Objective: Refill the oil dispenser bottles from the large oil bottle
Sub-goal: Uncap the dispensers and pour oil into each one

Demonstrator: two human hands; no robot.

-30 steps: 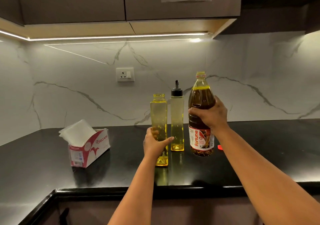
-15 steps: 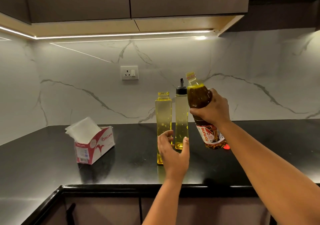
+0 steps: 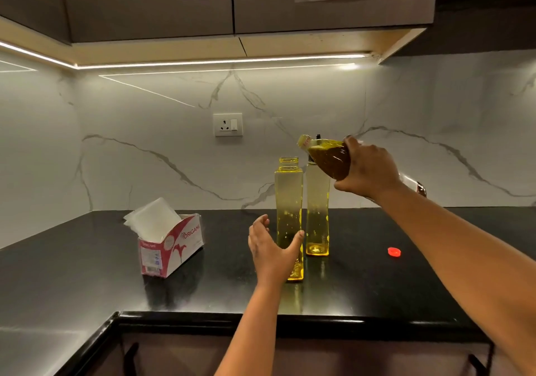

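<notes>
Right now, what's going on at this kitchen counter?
A person is refilling oil dispensers. The right hand tips the large oil bottle, uncapped, toward the open dispenser bottle; no oil is visibly flowing. The left hand steadies that dispenser low down. The capped dispenser bottle stands behind it, and the red cap lies on the counter.

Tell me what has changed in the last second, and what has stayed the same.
The right hand lifted the large oil bottle off the counter and tipped its neck left, toward the open dispenser bottle. The left hand let go of that dispenser and now hovers open beside it. Both dispensers, the capped one included, and the tissue box stayed put.
</notes>
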